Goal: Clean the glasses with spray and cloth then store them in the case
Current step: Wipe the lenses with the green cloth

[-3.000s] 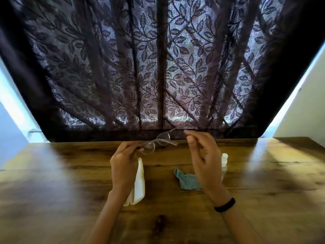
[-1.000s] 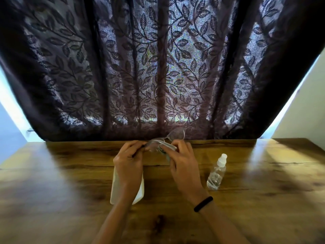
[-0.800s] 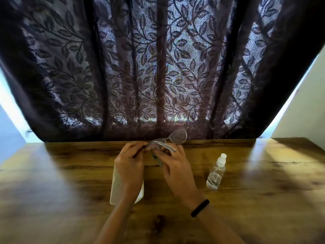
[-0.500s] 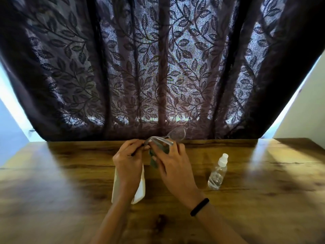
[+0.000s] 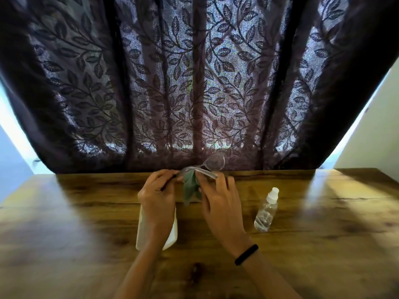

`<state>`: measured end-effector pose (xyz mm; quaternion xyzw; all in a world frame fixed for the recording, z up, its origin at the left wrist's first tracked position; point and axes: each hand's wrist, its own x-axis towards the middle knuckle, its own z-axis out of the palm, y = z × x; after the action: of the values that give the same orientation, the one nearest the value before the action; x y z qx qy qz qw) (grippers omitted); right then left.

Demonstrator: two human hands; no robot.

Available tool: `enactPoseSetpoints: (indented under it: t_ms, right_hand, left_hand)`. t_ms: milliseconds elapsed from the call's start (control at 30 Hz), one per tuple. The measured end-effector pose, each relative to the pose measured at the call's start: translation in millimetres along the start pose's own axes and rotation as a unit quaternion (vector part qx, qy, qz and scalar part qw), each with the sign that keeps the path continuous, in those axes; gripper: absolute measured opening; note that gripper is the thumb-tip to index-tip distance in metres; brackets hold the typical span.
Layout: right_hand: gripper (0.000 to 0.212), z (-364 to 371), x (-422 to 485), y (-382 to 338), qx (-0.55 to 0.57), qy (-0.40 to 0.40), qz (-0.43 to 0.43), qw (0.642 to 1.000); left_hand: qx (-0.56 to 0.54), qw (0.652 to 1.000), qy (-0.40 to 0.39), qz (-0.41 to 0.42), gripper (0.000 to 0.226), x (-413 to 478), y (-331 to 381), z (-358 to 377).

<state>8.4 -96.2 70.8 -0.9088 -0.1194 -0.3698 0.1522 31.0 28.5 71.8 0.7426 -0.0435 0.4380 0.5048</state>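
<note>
Clear-framed glasses are held up over the far middle of the wooden table. My left hand pinches the frame's left end. My right hand presses a teal cloth around the nearer lens, which the cloth and my fingers hide; the other lens sticks up free. A white glasses case lies on the table under my left wrist, mostly covered. A small clear spray bottle with a white cap stands to the right of my right hand.
A dark leaf-patterned curtain hangs right behind the table's far edge. A black band circles my right wrist. Pale wall shows at both sides.
Three seconds ago the cloth lay on the table and my right hand was empty; now that hand holds it on the glasses' lens. Over the last second the hands barely shifted.
</note>
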Motion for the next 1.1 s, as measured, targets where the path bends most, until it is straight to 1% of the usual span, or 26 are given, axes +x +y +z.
enactPoseSetpoints:
  t_ms: [133,333,433,500,567,633,700,800,833,900,967,1033,1100]
  right_hand:
    - [0.043,4.1,-7.3,2.6,0.112,-0.014,0.003,0.994]
    - [0.036,3.9,-2.1,-3.8,0.249,-0.038,0.025,0.968]
    - [0.028,0.8,2.5,-2.8,0.338,-0.043,0.063,0.938]
    - [0.022,-1.0,3.6,0.1,0.366,-0.054,0.079,0.926]
    - [0.021,-1.5,3.3,3.5,0.392,-0.061,0.11,0.911]
    - [0.025,-2.5,3.2,9.1,0.426,-0.055,0.167,0.887]
    - [0.03,-5.3,4.3,17.2,0.461,-0.031,0.22,0.859]
    - [0.021,-10.7,10.0,30.8,0.507,0.015,0.281,0.814]
    - [0.018,-12.1,13.0,35.2,0.509,0.036,0.297,0.807]
    - [0.015,-14.1,19.9,43.0,0.497,0.081,0.312,0.806]
    - [0.013,-16.5,27.2,46.1,0.477,0.103,0.301,0.819]
    - [0.013,-18.3,31.8,45.2,0.435,0.097,0.268,0.854]
    - [0.018,-17.7,34.2,42.3,0.367,0.077,0.211,0.903]
  left_hand:
    - [-0.009,1.0,0.009,-0.007,0.024,0.7,2.8,1.3]
    - [0.0,1.0,0.007,-0.015,0.021,-1.1,4.2,4.5]
    - [0.013,1.0,0.004,0.0,0.021,-1.0,1.0,3.3]
    - [0.021,1.0,0.008,0.013,0.022,-1.3,-1.1,2.1]
    - [0.021,1.0,0.013,0.013,0.022,-0.2,-3.6,1.4]
    - [0.018,1.0,0.011,0.012,0.022,0.9,-6.7,0.6]
    - [0.022,1.0,0.002,0.014,0.024,1.0,-8.7,-1.3]
    - [0.017,1.0,-0.007,0.02,0.028,-0.8,-11.5,-4.5]
    - [0.013,1.0,-0.009,0.02,0.029,-1.6,-12.1,-5.4]
    - [0.008,1.0,-0.013,0.021,0.031,-2.5,-12.4,-5.8]
    - [0.006,1.0,-0.017,0.024,0.031,-3.2,-12.4,-4.5]
    - [0.003,1.0,-0.021,0.022,0.031,-4.0,-12.3,-2.7]
    - [0.002,1.0,-0.026,0.016,0.031,-5.0,-11.6,-1.8]
